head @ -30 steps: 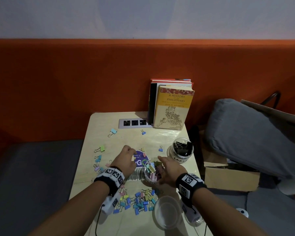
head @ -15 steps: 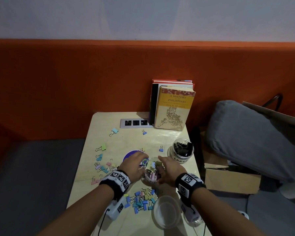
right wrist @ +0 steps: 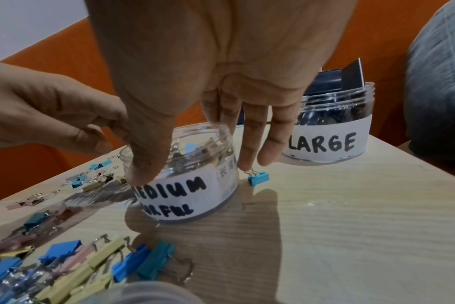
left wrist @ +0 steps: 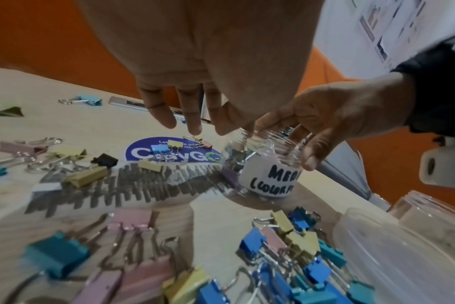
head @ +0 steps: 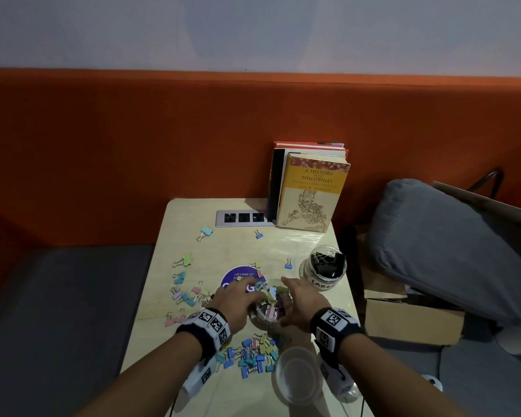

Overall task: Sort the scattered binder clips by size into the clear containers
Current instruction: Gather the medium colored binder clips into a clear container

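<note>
A clear jar labelled MEDIUM COLORFUL [head: 269, 308] [right wrist: 185, 191] stands mid-table, partly filled with pastel binder clips. My right hand [head: 298, 299] grips it, thumb [right wrist: 146, 164] on the near wall and fingers [right wrist: 249, 144] behind the rim. My left hand [head: 238, 296] [left wrist: 192, 121] hovers at the jar's left rim with relaxed fingers and nothing visible in it. A heap of coloured clips [head: 250, 356] [left wrist: 286, 246] lies in front of the jar. More clips [head: 187, 293] are scattered to the left. The LARGE jar [head: 325, 272] [right wrist: 327, 144] holds black clips.
An empty clear container [head: 298, 374] stands at the near right table edge. A small blue clip [right wrist: 259, 178] lies between the two jars. Upright books [head: 310, 191] and a socket strip [head: 242, 218] are at the back. A grey cushion [head: 448, 245] and a cardboard box [head: 409, 320] lie right of the table.
My left hand has moved right from the loose clips beside the purple sticker to the medium jar's mouth. My right hand has stayed on the jar.
</note>
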A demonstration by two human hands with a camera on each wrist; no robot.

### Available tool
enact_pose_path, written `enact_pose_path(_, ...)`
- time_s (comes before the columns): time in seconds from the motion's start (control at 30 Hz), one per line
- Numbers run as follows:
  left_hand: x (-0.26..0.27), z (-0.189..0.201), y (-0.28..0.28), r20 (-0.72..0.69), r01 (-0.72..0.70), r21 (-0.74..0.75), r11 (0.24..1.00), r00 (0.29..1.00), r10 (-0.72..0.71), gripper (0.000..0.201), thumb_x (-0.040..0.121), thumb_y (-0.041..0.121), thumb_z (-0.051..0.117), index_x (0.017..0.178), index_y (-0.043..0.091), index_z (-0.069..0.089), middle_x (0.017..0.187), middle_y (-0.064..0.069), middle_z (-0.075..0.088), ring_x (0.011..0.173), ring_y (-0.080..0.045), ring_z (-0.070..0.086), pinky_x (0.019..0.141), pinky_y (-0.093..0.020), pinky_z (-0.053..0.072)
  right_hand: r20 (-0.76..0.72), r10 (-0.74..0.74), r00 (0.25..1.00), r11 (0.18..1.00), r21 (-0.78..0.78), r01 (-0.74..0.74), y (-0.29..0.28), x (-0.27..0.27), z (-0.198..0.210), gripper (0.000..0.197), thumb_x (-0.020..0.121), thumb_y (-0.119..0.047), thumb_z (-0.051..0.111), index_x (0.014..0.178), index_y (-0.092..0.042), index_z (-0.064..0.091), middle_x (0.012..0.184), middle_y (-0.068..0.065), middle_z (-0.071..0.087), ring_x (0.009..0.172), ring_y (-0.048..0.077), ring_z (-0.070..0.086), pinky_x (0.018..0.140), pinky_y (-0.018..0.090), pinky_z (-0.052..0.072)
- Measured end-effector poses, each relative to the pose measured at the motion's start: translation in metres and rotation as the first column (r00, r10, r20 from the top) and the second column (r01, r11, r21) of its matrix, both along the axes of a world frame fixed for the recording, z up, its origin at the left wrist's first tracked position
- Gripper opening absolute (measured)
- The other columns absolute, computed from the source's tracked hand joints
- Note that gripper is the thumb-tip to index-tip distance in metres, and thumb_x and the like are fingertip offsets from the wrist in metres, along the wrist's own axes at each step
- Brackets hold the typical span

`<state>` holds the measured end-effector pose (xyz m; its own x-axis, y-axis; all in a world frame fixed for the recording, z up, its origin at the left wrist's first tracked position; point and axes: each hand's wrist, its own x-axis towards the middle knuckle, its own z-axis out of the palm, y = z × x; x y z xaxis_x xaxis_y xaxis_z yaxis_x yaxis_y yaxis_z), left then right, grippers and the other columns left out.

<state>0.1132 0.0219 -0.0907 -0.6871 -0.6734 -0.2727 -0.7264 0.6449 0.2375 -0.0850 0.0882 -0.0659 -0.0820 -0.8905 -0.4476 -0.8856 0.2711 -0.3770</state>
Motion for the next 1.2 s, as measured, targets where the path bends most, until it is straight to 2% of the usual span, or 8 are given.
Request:
enact_pose_path(0.27, 0.025, 0.003, -0.038, -0.233, -0.217, 0.067, 0.974, 0.946, 0.227, 0.035, 0.098, 0.015, 0.045, 0.130, 0.026, 0.055, 0.136, 0.004, 0.048, 0.112, -0.020, 0.056, 0.093, -0.036, 0.048, -0.028, 0.014, 1.000, 1.000, 0.021, -0.014, -0.003, 0.004, 0.003, 0.110, 0.068, -0.042, 0.085, 0.154, -0.021, 0.020, 0.152, 0.002, 0.036, 0.135, 0.023, 0.041, 0.107, 0.037, 0.041)
enact_pose_path(0.43, 0.047, 0.002, -0.072, -0.069, -0.415, 0.018, 0.910, 0.907, 0.415, 0.020, 0.096, 0.013, 0.048, 0.109, 0.022, 0.061, 0.121, -0.001, 0.056, 0.107, -0.021, 0.056, 0.091, -0.034, 0.048, -0.069, 0.035, 0.997, 0.999, 0.031, -0.033, -0.004, 0.006, 0.005, 0.108, 0.068, -0.045, 0.084, 0.153, -0.022, 0.021, 0.149, 0.002, 0.041, 0.130, 0.026, 0.046, 0.102, 0.039, 0.045)
enact_pose_path(0.6, 0.067, -0.004, -0.105, 0.214, -0.406, -0.073, 0.911, 0.886, 0.412, 0.040, 0.092, 0.011, 0.047, 0.131, 0.023, 0.050, 0.134, -0.006, 0.045, 0.121, -0.027, 0.047, 0.097, -0.040, 0.043, -0.071, 0.034, 0.997, 0.999, 0.040, -0.031, -0.004, 0.007, 0.007, 0.108, 0.069, -0.044, 0.084, 0.153, -0.021, 0.020, 0.149, 0.003, 0.040, 0.130, 0.026, 0.046, 0.103, 0.039, 0.045)
enact_pose_path(0.73, 0.076, -0.007, -0.122, 0.288, -0.356, -0.110, 0.928, 0.882, 0.373, 0.054, 0.093, 0.011, 0.045, 0.146, 0.021, 0.039, 0.145, -0.007, 0.036, 0.128, -0.029, 0.042, 0.102, -0.043, 0.042, -0.076, 0.033, 0.997, 0.999, 0.042, -0.030, -0.005, 0.009, 0.006, 0.109, 0.068, -0.045, 0.085, 0.153, -0.021, 0.021, 0.148, 0.003, 0.042, 0.129, 0.026, 0.047, 0.104, 0.040, 0.045)
enact_pose_path(0.83, 0.082, -0.011, -0.128, 0.335, -0.362, -0.044, 0.931, 0.873, 0.355, 0.065, 0.094, 0.012, 0.045, 0.155, 0.020, 0.023, 0.161, -0.005, 0.018, 0.140, -0.030, 0.031, 0.110, -0.044, 0.036, -0.070, 0.027, 0.997, 0.999, 0.038, -0.024, -0.006, 0.009, 0.007, 0.109, 0.067, -0.045, 0.085, 0.153, -0.022, 0.022, 0.148, 0.002, 0.042, 0.130, 0.024, 0.046, 0.105, 0.040, 0.044)
enact_pose_path(0.97, 0.089, -0.023, -0.128, 0.394, -0.351, 0.074, 0.933, 0.870, 0.297, 0.072, 0.095, 0.010, 0.045, 0.158, 0.018, 0.011, 0.166, -0.005, 0.004, 0.147, -0.030, 0.023, 0.116, -0.044, 0.029, -0.063, 0.025, 0.998, 0.999, 0.040, -0.022, -0.007, 0.008, 0.007, 0.109, 0.068, -0.043, 0.085, 0.154, -0.021, 0.021, 0.149, 0.002, 0.041, 0.131, 0.023, 0.045, 0.106, 0.039, 0.043)
enact_pose_path(1.07, 0.093, -0.029, -0.126, 0.326, -0.348, 0.068, 0.935, 0.893, 0.309, 0.067, 0.091, 0.002, 0.046, 0.154, 0.013, 0.026, 0.158, -0.011, 0.022, 0.139, -0.032, 0.034, 0.112, -0.040, 0.037, -0.060, 0.024, 0.998, 0.999, 0.045, -0.021, -0.006, 0.007, 0.006, 0.109, 0.068, -0.042, 0.085, 0.154, -0.022, 0.021, 0.149, 0.002, 0.040, 0.131, 0.023, 0.045, 0.106, 0.040, 0.043)
enact_pose_path(1.2, 0.094, -0.028, -0.123, 0.254, -0.322, 0.011, 0.947, 0.917, 0.308, 0.041, 0.088, -0.003, 0.048, 0.127, 0.011, 0.050, 0.126, -0.013, 0.045, 0.108, -0.030, 0.054, 0.089, -0.035, 0.049, -0.063, 0.026, 0.998, 0.999, 0.040, -0.024, -0.006, 0.007, 0.006, 0.109, 0.068, -0.042, 0.085, 0.154, -0.022, 0.020, 0.149, 0.001, 0.040, 0.132, 0.023, 0.044, 0.106, 0.040, 0.043)
